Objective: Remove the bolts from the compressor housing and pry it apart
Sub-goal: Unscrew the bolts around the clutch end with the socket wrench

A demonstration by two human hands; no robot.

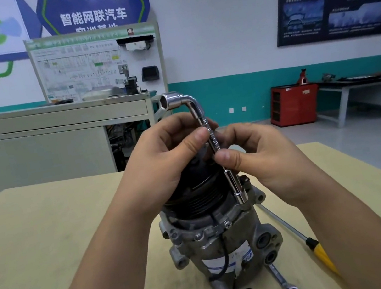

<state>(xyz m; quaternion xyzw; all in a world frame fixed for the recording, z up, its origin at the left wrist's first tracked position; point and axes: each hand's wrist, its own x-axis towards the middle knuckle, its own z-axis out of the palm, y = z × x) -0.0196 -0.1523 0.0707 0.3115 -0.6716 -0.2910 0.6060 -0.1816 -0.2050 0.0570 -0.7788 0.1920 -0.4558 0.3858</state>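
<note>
Compressor housing (216,243), grey cast metal, stands on end near the middle of the tan table (62,241), with its black grooved pulley (201,200) at the top and a white and blue label (229,261) on its near side. A black cable (225,252) runs down the near face and curls onto the table. An L-shaped socket wrench (212,138) rises steeply above the pulley; its bent upper end with an open socket points left, and its lower socket (239,191) sits at the upper right edge of the housing, beside a flange ear. The left hand (161,159) arches over the pulley, its thumb against the left of the wrench shaft and its fingers curled behind it, so it holds the shaft. The right hand (262,155) pinches the same shaft just below, thumb in front and fingers behind. To the right of the housing a screwdriver (312,245) with a yellow and black handle lies on the table, its shank pointing toward the housing. A combination wrench (284,282) lies near the base of the housing on the right, ring end nearest.
</note>
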